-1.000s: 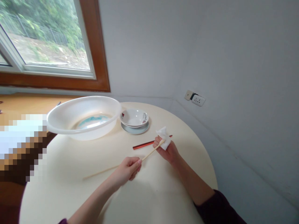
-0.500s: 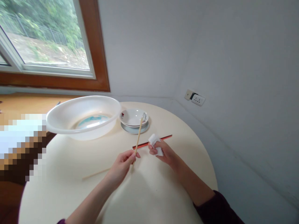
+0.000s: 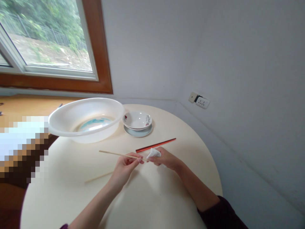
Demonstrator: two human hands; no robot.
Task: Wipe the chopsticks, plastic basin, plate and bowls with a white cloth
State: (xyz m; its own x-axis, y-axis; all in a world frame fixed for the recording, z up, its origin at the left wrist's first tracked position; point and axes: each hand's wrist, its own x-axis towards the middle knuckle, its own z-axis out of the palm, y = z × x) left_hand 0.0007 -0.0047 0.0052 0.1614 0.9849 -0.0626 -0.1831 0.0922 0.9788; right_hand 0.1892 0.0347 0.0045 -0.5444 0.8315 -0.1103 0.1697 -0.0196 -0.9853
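Tabletop [image 3: 154,197], round and cream-coloured, fills the lower part of the view and meets a pale wall at its far and right edges. Next in size is a white plastic basin [image 3: 100,133], which stands at the far left edge with something blue-green showing through its bottom. Just to its right, near the far edge, a small white bowl [image 3: 137,119] with a red mark on its rim sits on a pale plate [image 3: 139,133].

Both forearms come in from the near edge and meet over the middle of the tabletop. The left hand [image 3: 125,165] has thumb and fingertips pinched together on a pale wooden chopstick [image 3: 114,154], which lies nearly level above the surface with its long free end pointing toward the left edge. The right hand [image 3: 166,159], with a dark sleeve at the elbow, is curled shut around a wad of white tissue [image 3: 153,153], and that wad sits at the near end of the held chopstick, just beside the left fingertips.

A pair of red chopsticks [image 3: 156,144] lies flat between the bowl and the hands, close behind the right hand's knuckles. A second pale chopstick [image 3: 98,176] rests on the tabletop left of the left wrist, toward the near edge.
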